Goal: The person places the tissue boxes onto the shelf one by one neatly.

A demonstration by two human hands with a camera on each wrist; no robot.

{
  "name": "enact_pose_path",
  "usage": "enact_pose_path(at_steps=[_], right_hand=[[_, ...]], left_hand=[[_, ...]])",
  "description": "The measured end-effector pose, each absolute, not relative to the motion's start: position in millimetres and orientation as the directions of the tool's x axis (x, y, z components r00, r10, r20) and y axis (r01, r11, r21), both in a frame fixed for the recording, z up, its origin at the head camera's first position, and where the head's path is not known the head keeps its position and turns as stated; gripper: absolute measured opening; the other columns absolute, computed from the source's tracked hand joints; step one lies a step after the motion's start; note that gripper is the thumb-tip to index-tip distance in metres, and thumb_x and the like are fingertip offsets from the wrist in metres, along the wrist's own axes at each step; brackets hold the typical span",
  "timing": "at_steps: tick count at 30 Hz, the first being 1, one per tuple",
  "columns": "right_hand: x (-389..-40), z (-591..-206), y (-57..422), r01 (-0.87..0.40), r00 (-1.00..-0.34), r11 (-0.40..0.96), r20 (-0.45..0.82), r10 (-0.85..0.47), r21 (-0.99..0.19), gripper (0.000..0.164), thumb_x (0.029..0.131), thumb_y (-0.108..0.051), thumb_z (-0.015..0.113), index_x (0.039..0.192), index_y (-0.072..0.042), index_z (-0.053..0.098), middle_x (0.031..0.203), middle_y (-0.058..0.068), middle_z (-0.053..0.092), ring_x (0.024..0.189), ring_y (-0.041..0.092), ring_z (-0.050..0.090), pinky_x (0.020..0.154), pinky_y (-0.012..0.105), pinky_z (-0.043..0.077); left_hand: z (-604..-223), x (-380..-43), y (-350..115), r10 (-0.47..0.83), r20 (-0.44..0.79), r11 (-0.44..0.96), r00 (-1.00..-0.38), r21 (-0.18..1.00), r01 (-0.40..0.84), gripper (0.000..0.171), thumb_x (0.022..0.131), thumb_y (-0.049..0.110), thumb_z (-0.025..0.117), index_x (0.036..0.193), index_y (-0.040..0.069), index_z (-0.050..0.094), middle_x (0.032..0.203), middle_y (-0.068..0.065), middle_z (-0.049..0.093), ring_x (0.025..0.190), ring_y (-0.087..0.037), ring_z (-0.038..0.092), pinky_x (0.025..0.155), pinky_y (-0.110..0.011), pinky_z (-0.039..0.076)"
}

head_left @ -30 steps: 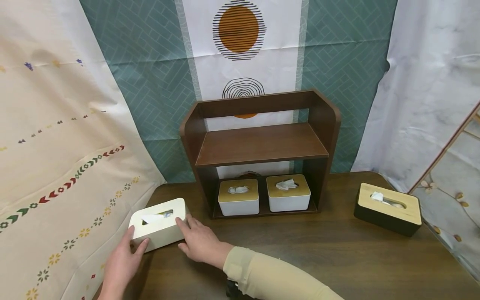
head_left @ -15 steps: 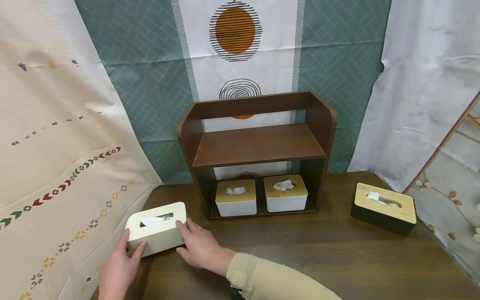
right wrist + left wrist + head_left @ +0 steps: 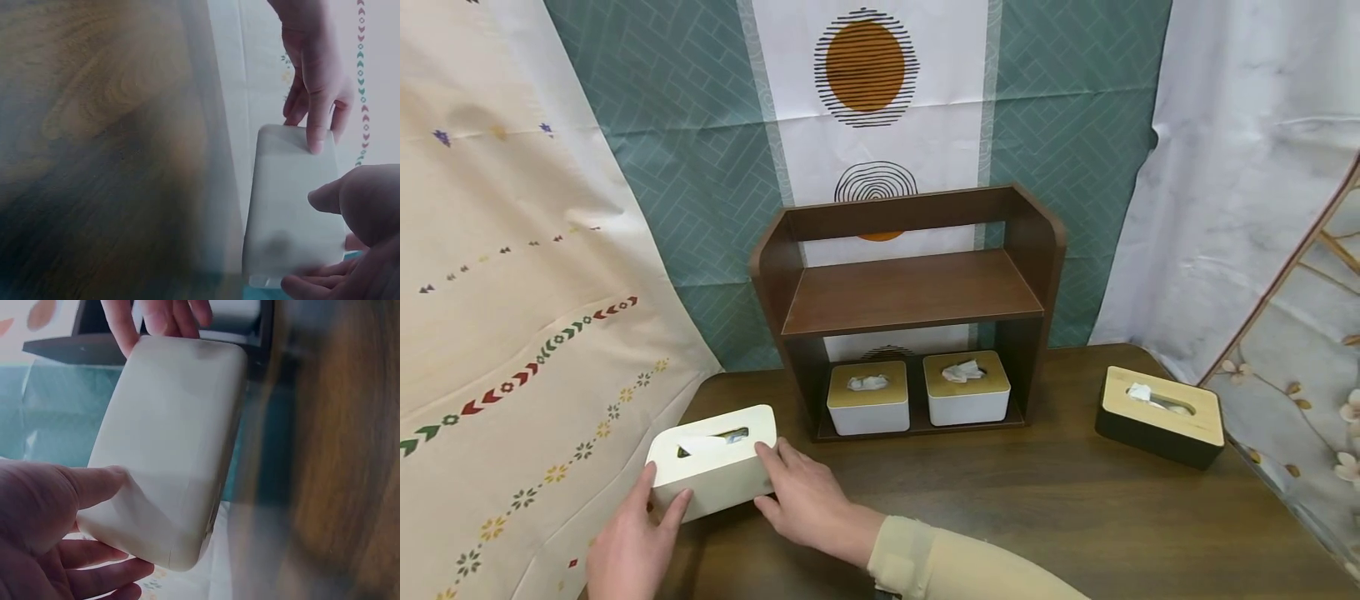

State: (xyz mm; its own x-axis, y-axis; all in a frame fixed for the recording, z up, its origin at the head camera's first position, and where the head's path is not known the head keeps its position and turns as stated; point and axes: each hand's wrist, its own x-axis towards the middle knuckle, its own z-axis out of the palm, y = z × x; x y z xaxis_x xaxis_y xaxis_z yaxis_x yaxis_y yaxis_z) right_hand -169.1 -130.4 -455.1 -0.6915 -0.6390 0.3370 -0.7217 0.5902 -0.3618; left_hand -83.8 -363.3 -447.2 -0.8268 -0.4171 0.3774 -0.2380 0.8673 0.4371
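Observation:
An all-white tissue box is at the left of the table, with a white tissue showing in its top slot. My left hand grips its left end, the thumb on the near long side and the fingers round the end. At the opposite end my right hand holds it, index finger by the top edge and thumb on the near side. The left wrist view shows the left thumb pressed on the box's smooth side. From the right wrist, the right thumb lies on that same side.
A dark brown two-tier shelf stands at the back. Two white tissue boxes with wooden lids, one left and one right, sit on its lower tier. A black tissue box with a wooden lid rests at the right. Cloth hangs along the left side.
The white tissue box, held in both hands, has shifted slightly toward me. The head view has turned a little to the right.

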Motion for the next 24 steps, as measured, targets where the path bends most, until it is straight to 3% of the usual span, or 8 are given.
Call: enact_pose_path(at_steps=[10, 17, 24], right_hand=[[-158.4, -446.5, -105.0, -0.740, -0.673, 0.573, 0.385, -0.632, -0.352, 0.066, 0.109, -0.032, 0.074, 0.166, -0.011, 0.048, 0.157, 0.024, 0.059, 0.141, 0.028, 0.063, 0.107, 0.038, 0.057], [-154.6, -437.5, -82.4, -0.746, -0.666, 0.552, 0.409, -0.623, -0.373, 0.064, 0.109, -0.031, 0.073, 0.165, -0.011, 0.049, 0.157, 0.025, 0.058, 0.140, 0.032, 0.064, 0.106, 0.044, 0.058], [-150.4, -426.7, -60.8, -0.743, -0.669, 0.560, 0.437, -0.601, -0.366, 0.060, 0.110, -0.031, 0.073, 0.164, -0.015, 0.052, 0.156, 0.022, 0.061, 0.138, 0.031, 0.066, 0.104, 0.044, 0.059]], left_hand=[[-428.3, -72.3, -342.8, -0.439, 0.287, 0.852, -0.851, 0.435, -0.293, 0.072, 0.105, 0.043, 0.076, 0.161, 0.008, 0.047, 0.116, -0.029, 0.075, 0.098, -0.062, 0.069, 0.078, -0.070, 0.050], [-421.0, -64.2, -323.0, -0.454, 0.365, 0.855, -0.813, 0.435, -0.282, 0.067, 0.102, 0.040, 0.079, 0.158, 0.013, 0.055, 0.115, -0.023, 0.079, 0.100, -0.062, 0.069, 0.077, -0.067, 0.050], [-411.3, -58.6, -304.6, -0.466, 0.395, 0.853, -0.791, 0.439, -0.283, 0.066, 0.100, 0.041, 0.082, 0.157, 0.017, 0.059, 0.111, -0.019, 0.081, 0.092, -0.061, 0.070, 0.068, -0.062, 0.051]])
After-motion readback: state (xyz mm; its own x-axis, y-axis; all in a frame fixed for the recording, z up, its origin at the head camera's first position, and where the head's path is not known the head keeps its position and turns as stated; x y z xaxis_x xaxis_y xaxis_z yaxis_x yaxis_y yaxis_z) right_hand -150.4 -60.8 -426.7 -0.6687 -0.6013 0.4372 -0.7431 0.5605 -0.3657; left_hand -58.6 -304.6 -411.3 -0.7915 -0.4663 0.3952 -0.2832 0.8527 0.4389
